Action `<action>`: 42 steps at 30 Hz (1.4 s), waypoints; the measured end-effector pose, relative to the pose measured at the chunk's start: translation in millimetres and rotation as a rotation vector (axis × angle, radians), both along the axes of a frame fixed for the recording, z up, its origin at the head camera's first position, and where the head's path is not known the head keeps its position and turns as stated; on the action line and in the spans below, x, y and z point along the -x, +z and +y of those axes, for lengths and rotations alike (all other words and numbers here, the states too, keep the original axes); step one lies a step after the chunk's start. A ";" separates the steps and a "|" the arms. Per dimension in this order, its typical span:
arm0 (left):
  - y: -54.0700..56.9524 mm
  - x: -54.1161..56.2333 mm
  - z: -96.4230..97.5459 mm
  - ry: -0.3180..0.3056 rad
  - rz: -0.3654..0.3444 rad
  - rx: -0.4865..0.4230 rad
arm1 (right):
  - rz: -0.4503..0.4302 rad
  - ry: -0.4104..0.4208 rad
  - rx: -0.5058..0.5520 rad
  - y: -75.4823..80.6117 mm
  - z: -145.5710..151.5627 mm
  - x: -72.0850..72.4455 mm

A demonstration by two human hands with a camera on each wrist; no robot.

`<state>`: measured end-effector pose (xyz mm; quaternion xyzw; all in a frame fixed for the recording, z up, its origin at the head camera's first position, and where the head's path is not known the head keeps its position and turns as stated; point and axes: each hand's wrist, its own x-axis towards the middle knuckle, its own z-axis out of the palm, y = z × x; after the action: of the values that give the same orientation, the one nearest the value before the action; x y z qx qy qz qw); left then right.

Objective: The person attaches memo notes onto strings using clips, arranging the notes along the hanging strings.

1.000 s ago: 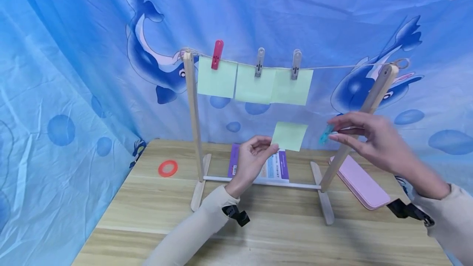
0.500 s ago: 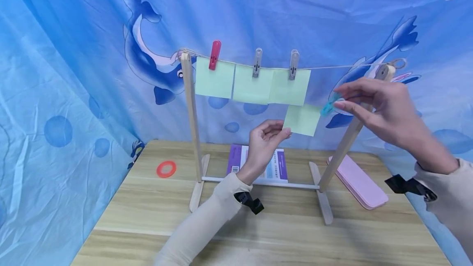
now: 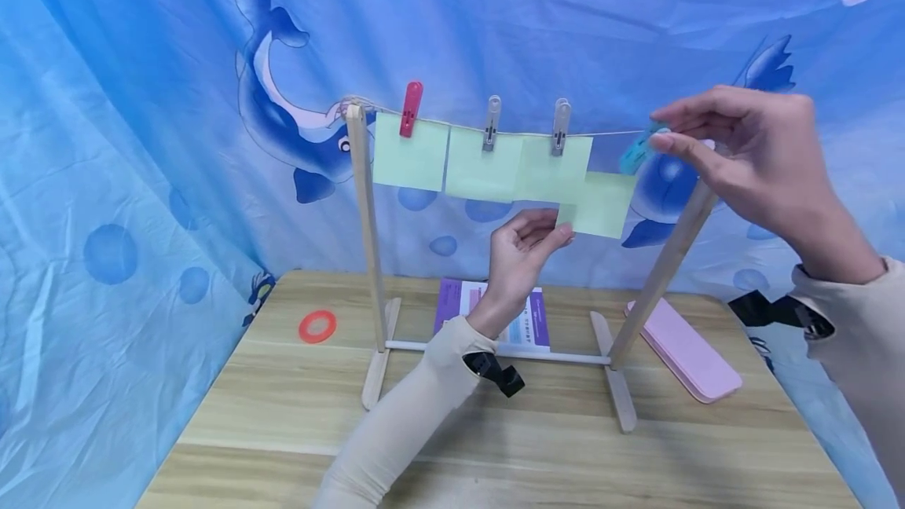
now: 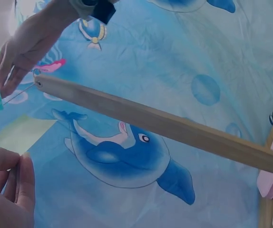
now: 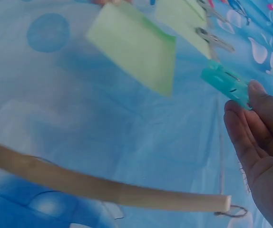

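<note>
My left hand (image 3: 519,258) pinches a pale green paper square (image 3: 599,206) by its lower left corner. In the head view the square overlaps the lower right of the last hanging sheet (image 3: 555,171). My right hand (image 3: 756,151) pinches a teal clothespin (image 3: 639,149) between thumb and fingers, close to the string (image 3: 613,133) and just above the paper's right side. In the right wrist view the clothespin (image 5: 226,83) points toward the line, apart from the paper (image 5: 134,47). A red clothespin (image 3: 411,110) and two grey clothespins (image 3: 491,124) hold the three hanging green sheets.
A wooden frame carries the string between its left post (image 3: 365,218) and right post (image 3: 661,281). Behind its crossbar (image 3: 566,355) lies a purple and white booklet (image 3: 539,319). A pink case (image 3: 689,352) lies right, an orange ring (image 3: 317,327) left, on the wooden table (image 3: 297,422).
My left hand has moved up and right with the paper square, from below the hanging sheets to overlapping the last one. My right hand has risen with the teal clothespin to string height.
</note>
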<state>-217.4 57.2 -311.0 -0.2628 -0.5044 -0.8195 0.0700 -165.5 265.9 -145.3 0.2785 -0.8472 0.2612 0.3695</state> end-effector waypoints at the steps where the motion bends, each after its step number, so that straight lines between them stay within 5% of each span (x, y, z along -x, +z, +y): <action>1: 0.9 0.4 1.2 -0.004 0.003 -0.006 | 0.004 -0.007 0.004 3.2 -1.2 0.6; 14: 14.0 5.2 16.0 -0.015 0.001 -0.066 | -0.005 -0.086 0.033 30.2 -0.6 18.4; 23: 21.9 5.9 18.6 0.003 0.011 -0.073 | -0.051 -0.099 0.042 35.1 2.5 21.3; 31: 29.4 7.2 18.0 0.013 0.013 -0.069 | -0.099 -0.118 -0.050 37.5 -2.2 27.0; 42: 24.6 9.3 21.9 0.015 0.000 -0.087 | -0.138 -0.085 -0.153 30.3 -2.3 31.4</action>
<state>-226.7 79.1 -286.3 -0.2558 -0.4700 -0.8402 0.0873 -196.9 263.6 -115.0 0.2510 -0.8991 0.1984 0.2988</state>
